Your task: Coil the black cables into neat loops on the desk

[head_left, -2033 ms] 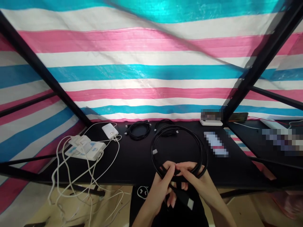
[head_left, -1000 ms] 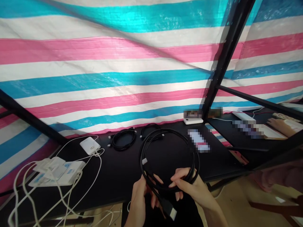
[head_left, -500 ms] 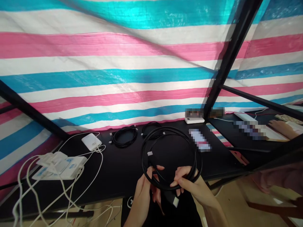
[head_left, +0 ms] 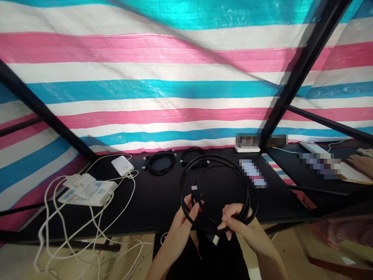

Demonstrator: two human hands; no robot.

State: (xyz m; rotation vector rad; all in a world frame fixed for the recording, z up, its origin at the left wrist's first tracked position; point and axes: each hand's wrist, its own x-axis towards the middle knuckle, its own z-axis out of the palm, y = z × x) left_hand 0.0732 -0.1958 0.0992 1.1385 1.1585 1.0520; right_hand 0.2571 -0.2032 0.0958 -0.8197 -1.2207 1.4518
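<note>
A long black cable (head_left: 181, 186) is wound into a large loose coil, held up between both hands over the front edge of the black table. My left hand (head_left: 184, 221) grips the coil's lower left, its thumb and fingers closed near one plug (head_left: 194, 189) with a pale, flat end. At the lower right, my right hand (head_left: 240, 219) has its fingers wrapped round the gathered loops. The cable's other plug (head_left: 215, 239), also pale-tipped, hangs below the coil between the hands.
Two smaller black cable coils (head_left: 161, 162) lie at the back. To the left are a white power strip (head_left: 107, 192) with tangled white cords and a white adapter (head_left: 122, 165). A blurred phone (head_left: 253, 173) lies right. Black frame posts (head_left: 303, 74) flank the table; a co-worker's hand (head_left: 361, 163) is far right.
The view has shifted a little, so the table things sit further right. My left thumb and fingers have moved up toward the plug; my right hand keeps hold of the coil.
</note>
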